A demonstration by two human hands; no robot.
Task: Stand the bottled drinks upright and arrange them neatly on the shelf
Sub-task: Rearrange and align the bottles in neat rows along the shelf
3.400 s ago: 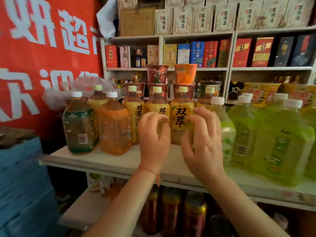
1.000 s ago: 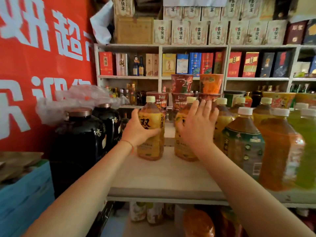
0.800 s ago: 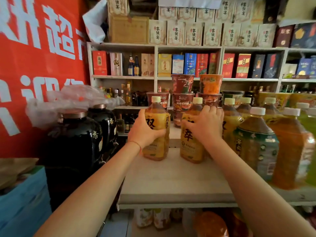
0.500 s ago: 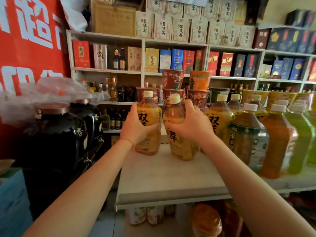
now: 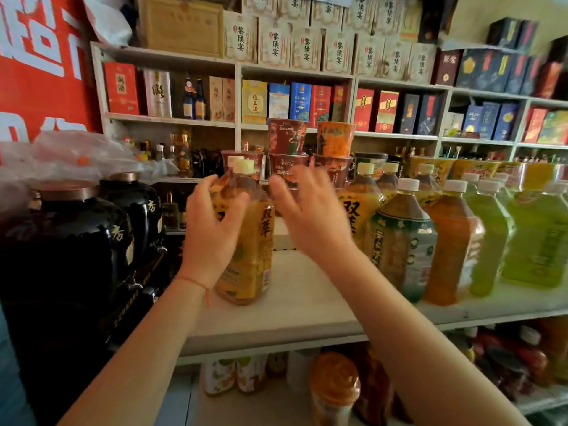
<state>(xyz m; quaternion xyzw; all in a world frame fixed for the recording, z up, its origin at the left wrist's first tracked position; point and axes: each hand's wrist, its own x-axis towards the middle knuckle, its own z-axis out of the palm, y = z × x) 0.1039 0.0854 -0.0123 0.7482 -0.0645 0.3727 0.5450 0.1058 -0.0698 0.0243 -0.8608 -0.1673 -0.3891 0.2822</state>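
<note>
The wooden shelf (image 5: 307,305) carries a long row of plastic drink bottles, all standing upright. At its left end two yellow tea bottles (image 5: 249,241) stand one behind the other, so that of the rear one I see mostly the cap. The left hand (image 5: 212,238) is wrapped around the side of the front bottle, fingers curled on the label. The right hand (image 5: 307,216) is open with fingers spread, just beside the same bottle and not touching it, as far as I can tell; it is blurred.

To the right there is a gap of bare board, then one more yellow bottle (image 5: 356,210), a dark green-labelled bottle (image 5: 402,241), an orange bottle (image 5: 451,244) and at least three pale green bottles (image 5: 491,241); more caps show behind, too crowded to count surely.

These bottles look full, so rather heavy, with thin walls that give a little under pressure and a smooth label that may slip. I think the best hold is around the middle of the body, below the shoulder, not at the cap.
</note>
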